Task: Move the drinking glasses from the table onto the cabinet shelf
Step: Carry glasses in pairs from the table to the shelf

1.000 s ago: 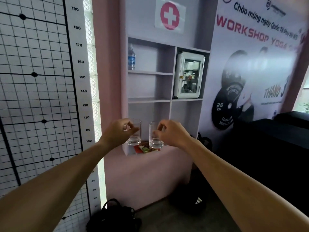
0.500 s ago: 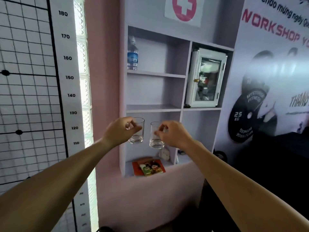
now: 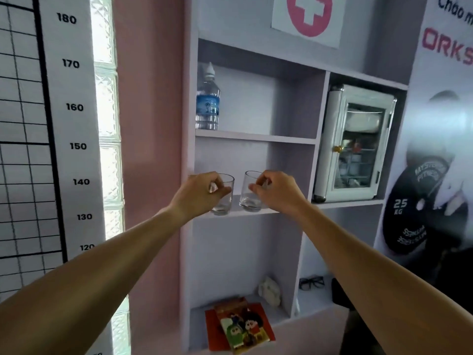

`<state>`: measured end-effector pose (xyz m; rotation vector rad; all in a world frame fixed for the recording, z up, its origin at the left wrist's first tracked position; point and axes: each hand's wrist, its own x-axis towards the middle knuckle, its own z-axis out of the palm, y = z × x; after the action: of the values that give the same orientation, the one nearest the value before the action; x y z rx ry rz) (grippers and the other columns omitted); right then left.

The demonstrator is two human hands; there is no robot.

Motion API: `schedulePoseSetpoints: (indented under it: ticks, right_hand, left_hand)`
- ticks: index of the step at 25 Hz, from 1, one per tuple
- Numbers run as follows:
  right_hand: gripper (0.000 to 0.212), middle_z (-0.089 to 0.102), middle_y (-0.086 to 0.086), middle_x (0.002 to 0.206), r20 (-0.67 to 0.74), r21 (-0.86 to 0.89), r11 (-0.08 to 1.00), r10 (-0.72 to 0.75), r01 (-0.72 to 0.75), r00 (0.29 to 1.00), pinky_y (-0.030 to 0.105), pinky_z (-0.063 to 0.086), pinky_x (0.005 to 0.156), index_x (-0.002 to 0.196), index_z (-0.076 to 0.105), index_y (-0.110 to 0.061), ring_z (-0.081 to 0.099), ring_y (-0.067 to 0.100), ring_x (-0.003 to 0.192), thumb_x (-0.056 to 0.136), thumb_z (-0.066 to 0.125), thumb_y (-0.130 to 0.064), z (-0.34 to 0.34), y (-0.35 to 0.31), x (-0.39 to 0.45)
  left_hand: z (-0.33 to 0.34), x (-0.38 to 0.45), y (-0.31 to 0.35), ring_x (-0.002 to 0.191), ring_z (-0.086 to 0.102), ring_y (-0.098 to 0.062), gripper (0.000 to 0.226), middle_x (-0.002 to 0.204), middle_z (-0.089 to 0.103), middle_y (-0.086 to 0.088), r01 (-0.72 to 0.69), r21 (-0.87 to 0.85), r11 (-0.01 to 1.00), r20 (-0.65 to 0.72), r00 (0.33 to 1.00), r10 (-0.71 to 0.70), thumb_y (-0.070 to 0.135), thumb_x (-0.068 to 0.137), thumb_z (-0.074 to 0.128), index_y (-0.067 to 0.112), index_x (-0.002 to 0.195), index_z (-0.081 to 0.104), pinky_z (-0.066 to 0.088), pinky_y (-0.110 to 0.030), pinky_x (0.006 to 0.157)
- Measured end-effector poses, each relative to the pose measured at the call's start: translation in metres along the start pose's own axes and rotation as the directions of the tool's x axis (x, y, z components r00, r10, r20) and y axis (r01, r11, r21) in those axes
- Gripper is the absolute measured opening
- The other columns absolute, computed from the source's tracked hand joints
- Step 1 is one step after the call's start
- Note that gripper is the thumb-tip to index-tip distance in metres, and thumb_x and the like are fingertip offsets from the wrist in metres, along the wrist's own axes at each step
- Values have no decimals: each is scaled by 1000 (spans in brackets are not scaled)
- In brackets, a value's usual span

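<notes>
Each hand pinches one glass.

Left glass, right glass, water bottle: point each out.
Left glass (image 3: 225,201): head view, clear lower wall beside the fingers.
Right glass (image 3: 247,198): head view, lower wall above the base.
Water bottle (image 3: 207,103): head view, blue label.

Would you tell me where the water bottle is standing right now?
The water bottle stands at the left end of the cabinet's top shelf, one shelf above the two held glasses.
</notes>
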<state>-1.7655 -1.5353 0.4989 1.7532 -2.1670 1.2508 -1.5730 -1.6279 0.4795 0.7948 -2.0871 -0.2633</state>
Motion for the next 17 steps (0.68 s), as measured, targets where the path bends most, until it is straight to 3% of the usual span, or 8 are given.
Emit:
schedulePoseSetpoints:
  ticks: [8,14,17]
  right_hand:
    - [18,68,0,102,119,-13,999,-45,47,992,34,53,85,86,68,-27,63,20,95,85,69,-45,41,37,74]
    - [19,69,-2,100,192,4,995,-96,97,977,35,55,86,86,69,-28,64,20,94,85,69,-47,62,56,113]
    - [18,69,-2,96,206,41,994,-110,103,972,31,53,79,86,70,-28,64,19,91,85,69,-46,71,67,127]
  left_hand:
    - [44,40,-22,88,64,-21,24,87,65,4,75,49,996,-7,997,-74,39,91,67,16,88,65,51,-34,79]
    - [66,54,-29,75,61,-22,27,78,61,3,132,112,985,5,991,-134,39,94,62,14,88,60,53,-35,72]
    - [74,62,-34,75,61,-20,26,77,59,4,174,142,974,-15,985,-174,41,94,62,16,89,58,55,-36,73]
